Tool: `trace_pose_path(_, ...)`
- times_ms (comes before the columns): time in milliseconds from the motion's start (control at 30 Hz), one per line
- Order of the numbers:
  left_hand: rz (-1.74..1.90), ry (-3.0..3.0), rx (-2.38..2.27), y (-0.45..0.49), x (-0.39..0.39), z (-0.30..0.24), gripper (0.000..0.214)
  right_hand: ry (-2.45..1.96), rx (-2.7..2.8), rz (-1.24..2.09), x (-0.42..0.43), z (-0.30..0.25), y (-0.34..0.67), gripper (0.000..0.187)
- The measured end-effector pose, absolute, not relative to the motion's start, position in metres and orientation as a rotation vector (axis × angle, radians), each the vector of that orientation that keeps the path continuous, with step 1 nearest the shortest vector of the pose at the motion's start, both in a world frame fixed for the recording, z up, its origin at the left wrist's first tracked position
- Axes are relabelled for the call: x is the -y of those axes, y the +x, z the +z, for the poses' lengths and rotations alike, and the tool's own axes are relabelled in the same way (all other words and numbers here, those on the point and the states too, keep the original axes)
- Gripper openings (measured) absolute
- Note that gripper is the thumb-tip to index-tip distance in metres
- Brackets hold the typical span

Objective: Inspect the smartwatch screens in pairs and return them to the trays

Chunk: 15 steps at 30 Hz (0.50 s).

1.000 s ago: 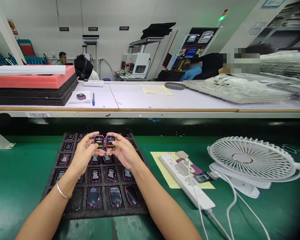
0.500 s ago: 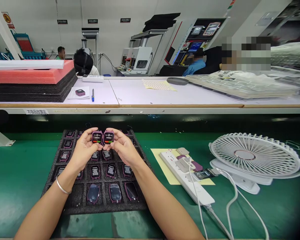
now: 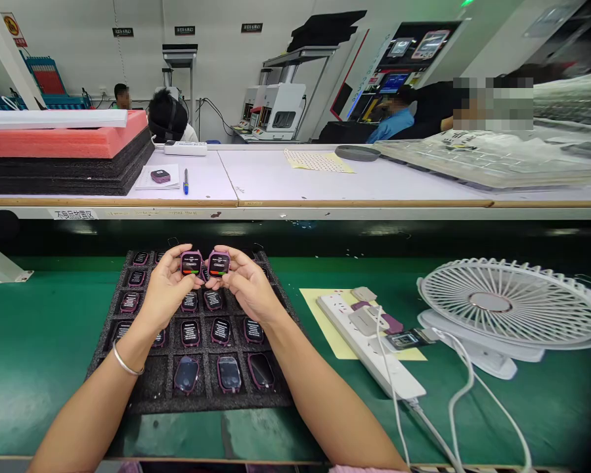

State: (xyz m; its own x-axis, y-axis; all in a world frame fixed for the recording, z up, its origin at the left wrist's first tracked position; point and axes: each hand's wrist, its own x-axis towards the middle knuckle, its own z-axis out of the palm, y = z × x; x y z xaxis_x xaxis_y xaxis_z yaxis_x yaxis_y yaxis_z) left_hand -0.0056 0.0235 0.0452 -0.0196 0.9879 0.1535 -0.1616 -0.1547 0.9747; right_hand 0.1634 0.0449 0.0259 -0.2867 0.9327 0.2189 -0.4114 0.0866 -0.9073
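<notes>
My left hand [image 3: 170, 286] grips a purple smartwatch case [image 3: 191, 263] by its edges, thumb below and fingers above. In my right hand [image 3: 249, 282] is a second purple smartwatch case [image 3: 218, 264], held the same way. Both screens are lit with small text and a red and green bar, and a narrow gap separates the two. Under my hands lies a black foam tray [image 3: 150, 401] whose compartments hold several more purple watch cases. Many show white text, while those in the front row, such as one watch case [image 3: 229, 374], have dark screens.
Right of the tray, a white power strip [image 3: 345, 315] with plugged-in adapters lies over yellow paper [image 3: 320, 309]. A white fan [image 3: 492, 302] and cables are further right. The raised shelf [image 3: 276, 190] carries stacked foam [image 3: 54, 161], a pen [image 3: 186, 182] and plastic trays [image 3: 477, 164]. Several people sit beyond.
The two watch cases have moved slightly apart, the right one shifting to the right. The whole view has shifted a little; both hands keep their hold.
</notes>
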Motion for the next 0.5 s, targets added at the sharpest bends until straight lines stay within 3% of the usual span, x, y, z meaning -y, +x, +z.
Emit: trace_pose_path(500, 1.410, 1.234, -1.002, -0.0065, -0.0231, 0.0456, 0.050, -0.587, 1.224, 1.519, -0.0455, 0.0237, 0.1623, 0.050)
